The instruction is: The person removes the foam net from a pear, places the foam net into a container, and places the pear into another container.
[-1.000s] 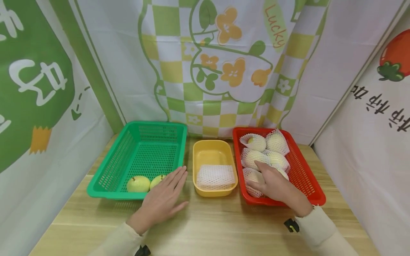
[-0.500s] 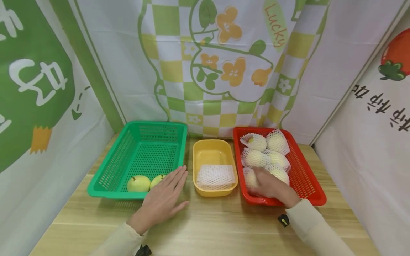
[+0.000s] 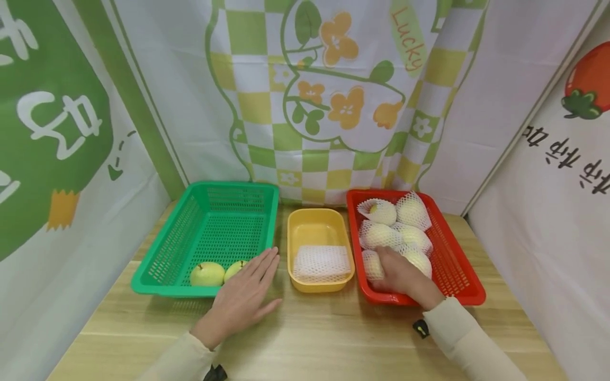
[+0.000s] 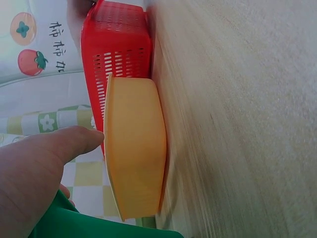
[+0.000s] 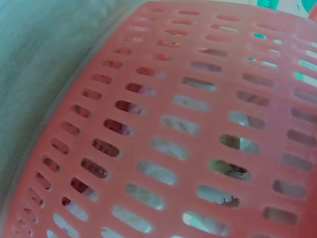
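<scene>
In the head view my right hand reaches into the red basket and grips the pear at its near left corner, which wears a white foam net. Several more netted pears lie behind and beside it. My left hand lies with straight fingers over the near right corner of the green basket, thumb apart, holding nothing. Two bare yellow-green pears sit in that basket, one partly hidden by the hand. In the right wrist view the red basket's slotted wall covers the hand.
Between the baskets stands a yellow tray with flat white foam nets in it. All stand on a wooden table. A patterned curtain hangs close behind, and printed fabric walls flank both sides.
My right hand has moved down into the red basket and closed round the near left netted pear. My left hand has stayed in place.
</scene>
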Available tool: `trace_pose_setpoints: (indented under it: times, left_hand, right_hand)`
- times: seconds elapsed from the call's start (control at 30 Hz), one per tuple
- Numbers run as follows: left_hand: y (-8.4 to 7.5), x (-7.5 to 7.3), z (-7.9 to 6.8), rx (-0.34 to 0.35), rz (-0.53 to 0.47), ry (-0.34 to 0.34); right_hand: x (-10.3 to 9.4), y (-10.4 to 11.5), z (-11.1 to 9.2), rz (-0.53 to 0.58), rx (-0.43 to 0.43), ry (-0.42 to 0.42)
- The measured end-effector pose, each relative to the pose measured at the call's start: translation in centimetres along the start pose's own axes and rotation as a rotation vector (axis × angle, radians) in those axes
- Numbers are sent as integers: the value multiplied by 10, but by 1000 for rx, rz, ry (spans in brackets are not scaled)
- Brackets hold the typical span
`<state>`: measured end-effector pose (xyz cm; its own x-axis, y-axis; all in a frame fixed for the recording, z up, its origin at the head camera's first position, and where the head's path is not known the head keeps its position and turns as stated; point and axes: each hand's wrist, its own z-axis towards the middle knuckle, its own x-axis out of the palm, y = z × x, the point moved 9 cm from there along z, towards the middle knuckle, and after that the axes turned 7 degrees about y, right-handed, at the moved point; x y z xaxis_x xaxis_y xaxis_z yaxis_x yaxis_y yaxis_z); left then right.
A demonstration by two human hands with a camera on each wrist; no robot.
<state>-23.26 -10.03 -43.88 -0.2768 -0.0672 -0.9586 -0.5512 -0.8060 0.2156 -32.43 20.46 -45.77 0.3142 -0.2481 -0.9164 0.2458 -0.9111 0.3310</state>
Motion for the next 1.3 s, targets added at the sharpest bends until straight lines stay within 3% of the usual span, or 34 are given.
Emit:
trace_pose_setpoints:
  times: [0.17,0.47,0.73,0.93,1.3]
  left_hand:
    - [-1,2,1,0,-6,12]
    - [0,1,-1,-10,-16,-8]
    - [0,2,0,-9,-17,1]
    - [1,1,0,-9,-22,10]
    - [0,1,0,-4,-16,-3]
  right_hand:
    - [-18,7,-10,9,-52,-69]
    - [-74,41,-35,-15,-215,-227]
    - [-89,86,-55,-28,-352,-255]
    - [-73,123,-68,-53,-491,-248]
    - [7,157,-72,-149,-605,-35]
